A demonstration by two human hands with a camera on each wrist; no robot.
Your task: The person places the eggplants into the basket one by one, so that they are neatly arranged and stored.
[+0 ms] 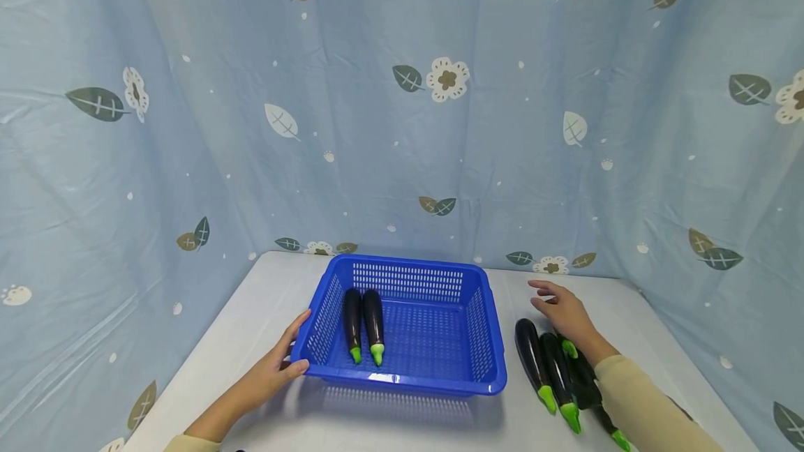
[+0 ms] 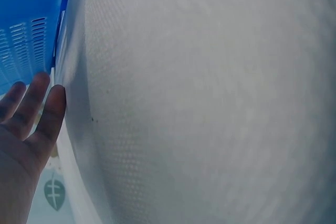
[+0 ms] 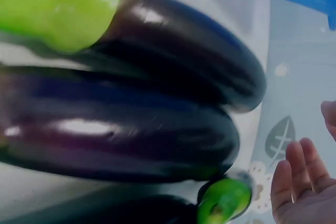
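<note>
A blue plastic basket [image 1: 402, 386] with slotted walls stands on the white table. Inside it, on the left, two dark eggplants [image 1: 373, 319] lie side by side, green stem ends toward the front. My left hand [image 1: 271, 372] rests against the basket's left side near the front corner; the left wrist view shows its fingers [image 2: 51, 109] straight by the slotted wall. To the right of the basket lies a group of several eggplants [image 1: 532, 358]. Over the far end of that group my right hand [image 1: 568, 312] hovers with relaxed fingers and nothing in them. My right forearm hides part of the group.
A blue curtain [image 1: 364, 124] printed with leaves and flowers hangs behind the table and along both sides. White tabletop [image 1: 251, 319] shows around the basket. Near the right hand, one eggplant's green stem end [image 3: 226, 200] points toward the back.
</note>
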